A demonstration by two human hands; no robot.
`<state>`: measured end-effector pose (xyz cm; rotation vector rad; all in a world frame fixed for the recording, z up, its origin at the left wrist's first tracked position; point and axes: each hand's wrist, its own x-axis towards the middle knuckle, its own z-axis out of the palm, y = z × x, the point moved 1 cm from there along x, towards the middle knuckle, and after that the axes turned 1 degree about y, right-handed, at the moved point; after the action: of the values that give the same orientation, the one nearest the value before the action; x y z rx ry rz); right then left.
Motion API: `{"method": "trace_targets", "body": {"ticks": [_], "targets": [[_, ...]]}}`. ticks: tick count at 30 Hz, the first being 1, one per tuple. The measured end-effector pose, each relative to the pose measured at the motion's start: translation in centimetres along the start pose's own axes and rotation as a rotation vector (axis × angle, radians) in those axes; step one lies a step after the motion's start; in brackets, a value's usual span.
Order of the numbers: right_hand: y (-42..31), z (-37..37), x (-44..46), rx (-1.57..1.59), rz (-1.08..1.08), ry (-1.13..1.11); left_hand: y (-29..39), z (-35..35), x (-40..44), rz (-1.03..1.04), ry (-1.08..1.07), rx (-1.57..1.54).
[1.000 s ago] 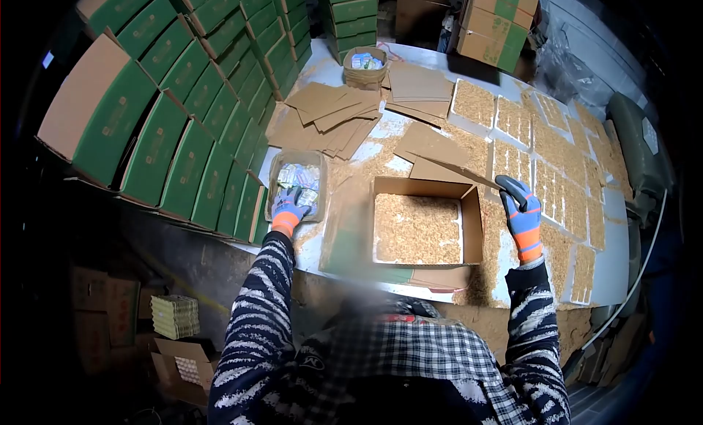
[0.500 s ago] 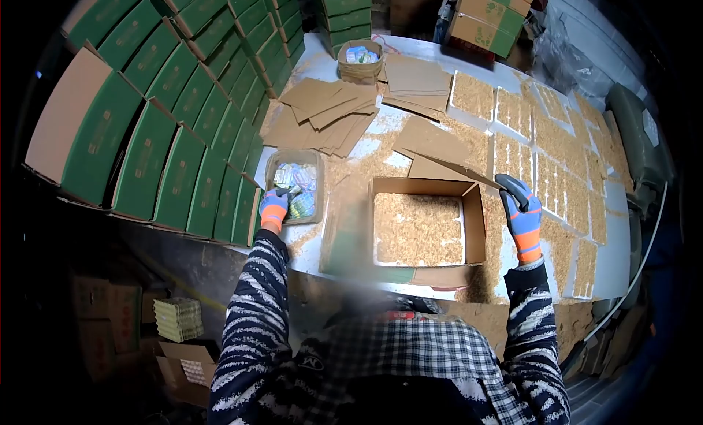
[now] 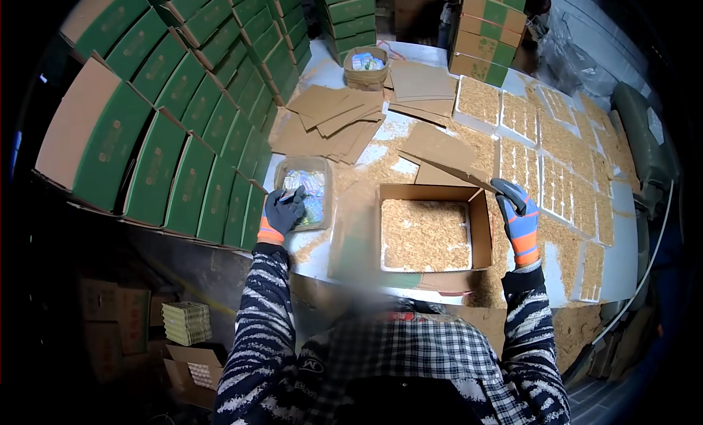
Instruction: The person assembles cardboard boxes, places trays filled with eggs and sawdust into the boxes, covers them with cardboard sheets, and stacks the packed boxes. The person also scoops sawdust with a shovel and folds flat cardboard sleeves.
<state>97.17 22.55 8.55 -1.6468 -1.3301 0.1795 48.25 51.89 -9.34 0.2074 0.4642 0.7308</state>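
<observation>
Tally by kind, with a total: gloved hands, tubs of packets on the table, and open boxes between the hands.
Gloved hands: 2 (left hand, right hand)
Tubs of packets: 2 (near tub, far tub)
Open box: 1
Total: 5

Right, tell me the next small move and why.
Probably carry the left hand from the bin to the open box: it seems to pinch a packet, while the right hand holds a cardboard sheet by that box, whose shavings lie uncovered.
</observation>
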Motion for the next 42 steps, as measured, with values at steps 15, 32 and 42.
{"method": "trace_targets", "body": {"ticks": [15,32,42], "targets": [[0.4,0.2,-1.0,0.018,0.027,0.019,-1.1,-3.2,1.0,0.259,0.482,0.65],[-2.0,-1.5,-0.8,-0.126,-0.247,0.219,1.3,-1.3,2.9,0.301,0.897,2.089],[-4.2,-1.9,-0.9,-0.261,-0.383,0.332,-5.0,8.6,0.4,1.058,0.245,2.173]]}}
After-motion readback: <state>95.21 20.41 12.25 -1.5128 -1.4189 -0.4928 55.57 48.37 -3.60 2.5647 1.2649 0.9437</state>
